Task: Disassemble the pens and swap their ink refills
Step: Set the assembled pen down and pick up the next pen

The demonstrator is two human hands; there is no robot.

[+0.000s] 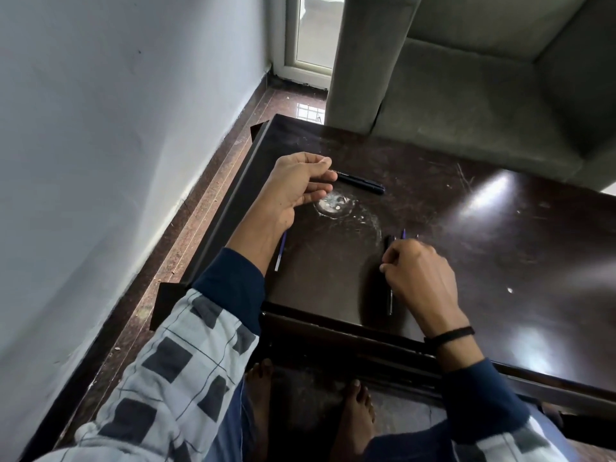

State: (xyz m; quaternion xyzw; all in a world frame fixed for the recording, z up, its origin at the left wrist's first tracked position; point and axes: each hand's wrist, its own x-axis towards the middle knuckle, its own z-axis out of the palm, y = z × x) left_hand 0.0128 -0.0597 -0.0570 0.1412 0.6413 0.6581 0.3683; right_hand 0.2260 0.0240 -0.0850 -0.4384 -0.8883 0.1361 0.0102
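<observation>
A black pen point(361, 183) lies on the dark table point(483, 261) at the back left. My left hand point(296, 188) is at its left end, thumb and fingers curled around that end. A blue and white ink refill point(280, 250) lies on the table, partly hidden under my left wrist. My right hand point(420, 278) grips a bundle of pen parts near the table's middle. A black barrel piece point(388, 243) and a blue refill tip point(404, 233) stick out above its fingers. A thin dark pen part point(390, 301) shows below the hand.
A white ring stain point(333, 203) marks the table between my hands. A grey sofa point(466, 78) stands against the table's far edge. A white wall point(116, 128) runs close along the left. My bare feet point(353, 415) are under the table's near edge.
</observation>
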